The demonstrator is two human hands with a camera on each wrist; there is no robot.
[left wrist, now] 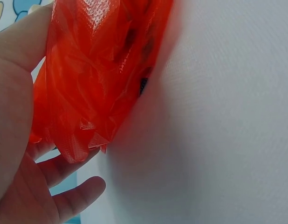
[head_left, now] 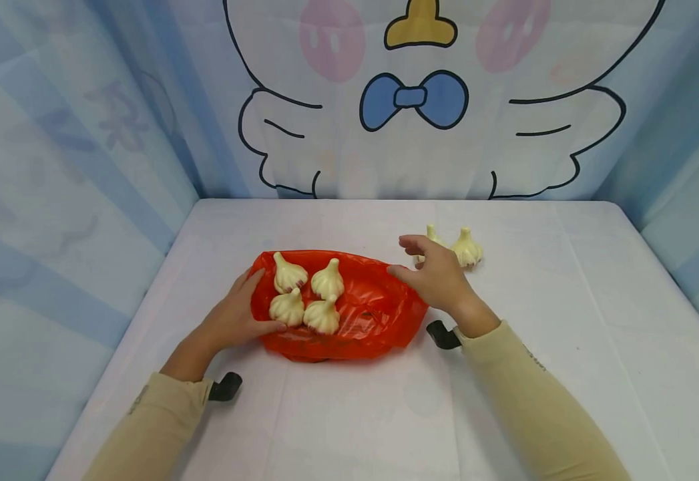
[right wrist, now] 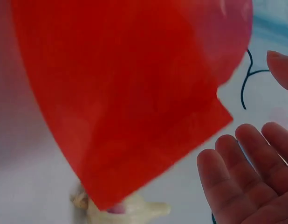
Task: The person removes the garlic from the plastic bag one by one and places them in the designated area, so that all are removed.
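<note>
A red plastic bag [head_left: 373, 300] lies spread wide like a shallow bowl on the table, with several garlic bulbs [head_left: 323, 315] in its left half. My left hand [head_left: 238, 310] grips the bag's left end, the thumb along the front rim. From close by, the left wrist view has the crumpled red plastic [left wrist: 97, 79] between thumb and fingers. My right hand [head_left: 439, 274] is over the bag's right end, fingers apart and holding nothing. Just beyond it stand two more garlic bulbs [head_left: 467, 248], one partly hidden by that hand. One bulb [right wrist: 127, 210] also shows below the red plastic in the right wrist view.
A white cloth covers the table [head_left: 355, 421]. Behind it hangs a curtain [head_left: 412, 160] with a cartoon print, and blue patterned curtains [head_left: 73, 200] flank both sides. A small dark patch [left wrist: 143, 86] shows under the bag's lower edge.
</note>
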